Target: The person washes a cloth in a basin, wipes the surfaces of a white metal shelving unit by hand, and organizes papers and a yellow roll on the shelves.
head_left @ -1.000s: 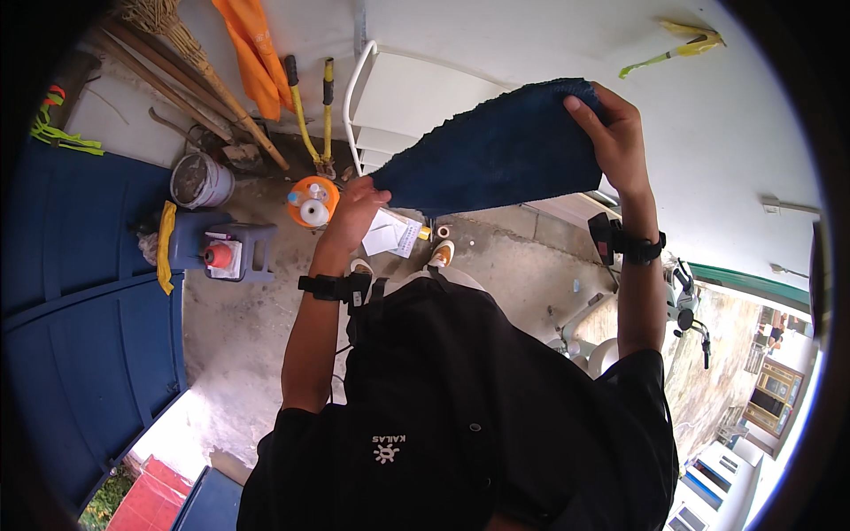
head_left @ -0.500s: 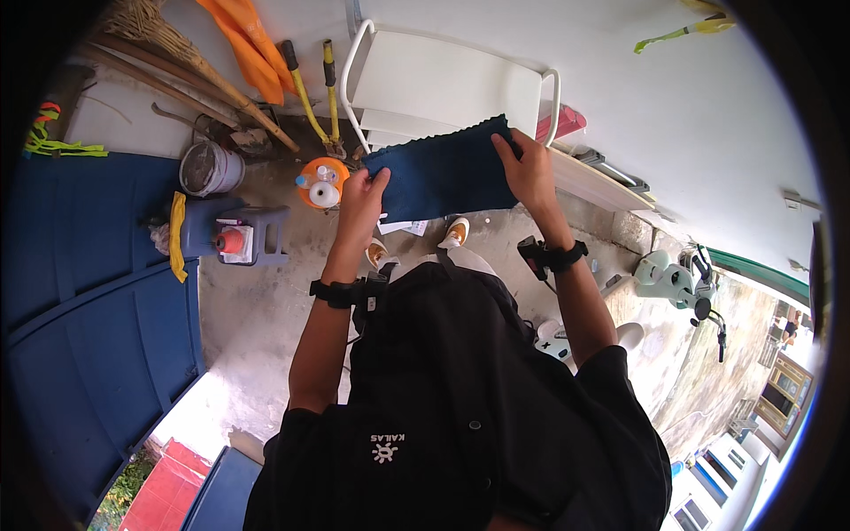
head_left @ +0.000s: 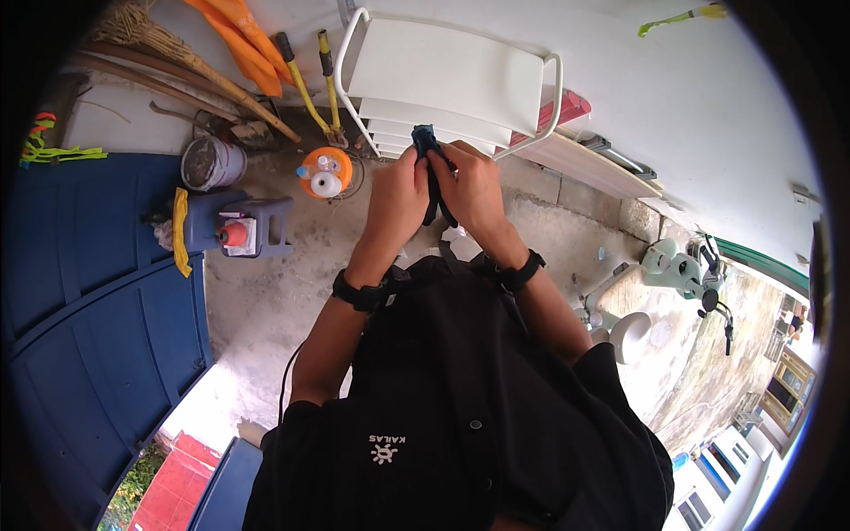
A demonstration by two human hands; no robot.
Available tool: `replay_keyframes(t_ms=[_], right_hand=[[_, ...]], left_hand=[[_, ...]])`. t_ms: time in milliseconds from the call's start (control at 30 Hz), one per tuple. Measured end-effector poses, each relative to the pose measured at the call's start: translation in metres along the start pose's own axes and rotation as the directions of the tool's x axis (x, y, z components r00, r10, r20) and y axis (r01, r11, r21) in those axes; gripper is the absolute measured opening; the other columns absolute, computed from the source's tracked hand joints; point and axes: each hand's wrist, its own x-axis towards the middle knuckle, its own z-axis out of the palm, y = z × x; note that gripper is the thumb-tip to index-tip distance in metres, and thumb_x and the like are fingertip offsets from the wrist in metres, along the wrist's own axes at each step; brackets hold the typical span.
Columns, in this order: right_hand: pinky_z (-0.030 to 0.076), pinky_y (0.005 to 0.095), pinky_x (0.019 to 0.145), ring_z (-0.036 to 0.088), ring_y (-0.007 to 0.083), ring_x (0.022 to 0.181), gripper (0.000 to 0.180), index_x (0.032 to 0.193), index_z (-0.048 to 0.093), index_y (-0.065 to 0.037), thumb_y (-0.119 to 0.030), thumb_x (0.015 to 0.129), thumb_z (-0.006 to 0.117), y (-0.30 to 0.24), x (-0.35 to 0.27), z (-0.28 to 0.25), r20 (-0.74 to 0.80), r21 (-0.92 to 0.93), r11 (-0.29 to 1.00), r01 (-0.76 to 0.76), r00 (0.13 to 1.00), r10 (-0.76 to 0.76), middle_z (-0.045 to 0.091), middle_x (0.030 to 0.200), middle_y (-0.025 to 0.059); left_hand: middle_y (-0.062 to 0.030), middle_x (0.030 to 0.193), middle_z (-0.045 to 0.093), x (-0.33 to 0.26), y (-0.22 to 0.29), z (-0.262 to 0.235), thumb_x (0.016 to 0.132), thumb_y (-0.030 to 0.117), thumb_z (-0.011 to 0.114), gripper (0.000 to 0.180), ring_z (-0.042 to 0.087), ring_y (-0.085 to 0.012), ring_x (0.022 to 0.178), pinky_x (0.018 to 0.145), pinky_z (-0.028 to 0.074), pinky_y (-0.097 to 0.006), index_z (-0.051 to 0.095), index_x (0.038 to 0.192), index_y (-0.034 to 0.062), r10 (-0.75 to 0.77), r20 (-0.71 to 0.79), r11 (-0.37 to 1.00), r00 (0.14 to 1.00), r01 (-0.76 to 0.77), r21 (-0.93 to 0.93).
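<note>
Dark blue cloth (head_left: 433, 193): upper centre of the frame, bunched narrow between your two hands, its top end crumpled and two dark tails hanging below your thumbs. Your left hand (head_left: 398, 196) is closed on one side of it, your right hand (head_left: 476, 186) on the other, hands nearly together. Thumbs lie toward the middle, likely so the gathered layers sit pinched as one. Your far fingertips are hidden; exact finger placement cannot be told. You hold it out ahead of your body, probably for a clear look down at the fabric and clearance from the concrete floor (head_left: 257, 310).

Around it: white rack (head_left: 447, 66) against the wall, top of frame, just beyond the cloth. Orange container (head_left: 344, 166) left of your hands, small bottles in it, perhaps grouped so they stand together. Upper left, broom (head_left: 168, 44) and yellow-handled tool (head_left: 303, 88) lean at the wall, presumably to spare floor space. Grey stool (head_left: 278, 228), left of frame, bears a reddish-orange object (head_left: 232, 234).
</note>
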Motion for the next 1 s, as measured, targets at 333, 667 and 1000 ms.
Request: replay_keyframes(t_ms=[333, 667, 1000], right_hand=[[0.052, 0.0380, 0.073, 0.066, 0.0209, 0.082, 0.048, 0.106, 0.079, 0.005, -0.043, 0.102, 0.080, 0.004, -0.005, 0.011, 0.318, 0.261, 0.916, -0.305, 0.923, 0.216, 0.067, 0.093, 0.0152], [0.058, 0.0302, 0.070, 0.072, 0.0119, 0.079, 0.023, 0.115, 0.078, 0.006, -0.013, 0.108, 0.069, -0.033, -0.023, 0.064, 0.417, 0.604, 0.594, -0.532, 0.845, 0.334, 0.080, 0.095, 0.0082], [0.063, 0.0348, 0.095, 0.077, 0.0161, 0.107, 0.025, 0.131, 0.073, 0.001, -0.013, 0.114, 0.062, -0.028, -0.057, 0.064, 0.432, 0.792, 0.253, -0.556, 0.802, 0.413, 0.080, 0.121, 0.0087]], left_hand=[[-0.0233, 0.115, 0.074, -0.035, 0.008, -0.042, 0.100, 0.005, 0.057, 0.086, 0.075, -0.0316, 0.097, 0.085, 0.063, -0.045, 0.015, 0.173, -0.0098, -0.096, 0.373, 0.973, 0.923, 0.166, -0.161], [-0.0232, 0.162, 0.054, -0.059, -0.090, -0.094, 0.114, 0.024, 0.047, 0.068, 0.059, -0.0284, 0.145, 0.105, 0.064, -0.046, 0.028, 0.176, 0.0043, -0.217, 0.410, 0.541, 0.886, 0.458, -0.705], [-0.0098, 0.129, 0.076, -0.093, -0.187, -0.084, 0.111, 0.038, 0.071, 0.054, 0.072, -0.0187, 0.122, 0.109, 0.058, -0.037, 0.065, 0.145, -0.0038, -0.128, 0.436, 0.322, 0.891, 0.453, -0.831]])
